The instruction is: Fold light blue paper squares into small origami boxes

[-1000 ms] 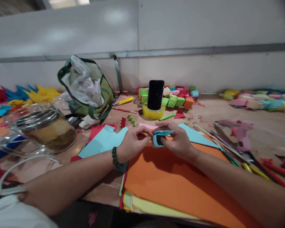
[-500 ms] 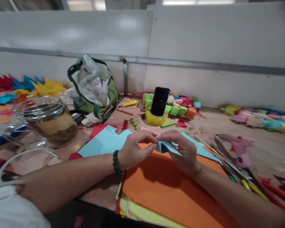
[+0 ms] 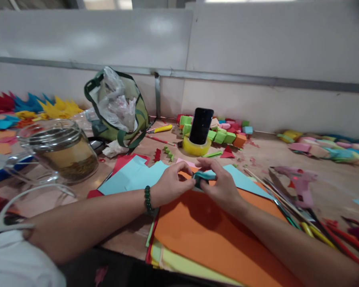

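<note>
Between my two hands is a small folded piece of blue paper [image 3: 204, 175], held above a stack of orange paper [image 3: 203, 223]. My left hand [image 3: 174, 181] pinches its left end between thumb and fingers. My right hand [image 3: 223, 185] closes round its right side, with the fingertips hiding part of the folds. Flat light-blue paper [image 3: 130, 177] lies on red sheets left of my left hand, and another light-blue sheet [image 3: 247, 181] lies beyond my right wrist.
A glass jug [image 3: 62, 153] stands left, near an open green bag [image 3: 116, 107]. A phone [image 3: 201, 125] leans in a yellow tape roll [image 3: 196, 146], before folded paper blocks [image 3: 224, 137]. Right are a pink glue gun [image 3: 299, 183] and scissors [image 3: 309, 231].
The blue paper's loose flap, which pointed right and down, is now folded in closer. My right hand has shifted slightly left and its fingers have curled further round the paper.
</note>
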The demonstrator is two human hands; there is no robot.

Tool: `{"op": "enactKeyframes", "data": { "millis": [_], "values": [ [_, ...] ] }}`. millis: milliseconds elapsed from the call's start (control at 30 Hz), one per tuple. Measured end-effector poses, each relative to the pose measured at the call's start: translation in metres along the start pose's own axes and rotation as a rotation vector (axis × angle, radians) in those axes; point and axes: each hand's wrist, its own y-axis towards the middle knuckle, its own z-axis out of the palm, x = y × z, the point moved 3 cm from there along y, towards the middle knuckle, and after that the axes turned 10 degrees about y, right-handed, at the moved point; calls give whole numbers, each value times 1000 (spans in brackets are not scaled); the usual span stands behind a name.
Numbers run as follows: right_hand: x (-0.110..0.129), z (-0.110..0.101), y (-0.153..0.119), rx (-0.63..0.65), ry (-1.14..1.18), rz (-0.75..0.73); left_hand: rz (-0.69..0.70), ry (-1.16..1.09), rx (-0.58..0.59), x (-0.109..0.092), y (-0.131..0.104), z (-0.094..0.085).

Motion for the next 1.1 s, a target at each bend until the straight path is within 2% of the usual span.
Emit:
{"op": "enactKeyframes", "data": {
  "millis": [67,133,267,400,500,633,767,1000,1100],
  "values": [
    [-1,0,2,-11,68,123,-49,-28,1,2,2,-1],
    [-3,-1,5,-21,119,182,-86,-68,12,5,4,-2],
    [-10,-2,8,-45,280,213,-164,-182,53,6,4,-2],
    [-16,-1,10,-66,449,226,-262,-274,38,1,3,-3],
    [-16,-1,10,-70,479,242,-318,-312,47,-2,3,-3],
    [-16,1,9,-56,515,297,-398,-332,114,-2,2,-2],
    [-17,3,7,-39,564,363,-412,-289,168,2,3,-1],
    [-16,1,7,-108,450,240,-349,-225,59,6,5,-6],
    [-12,-4,7,-151,363,94,-373,-220,27,8,4,-8]
  ]
}}
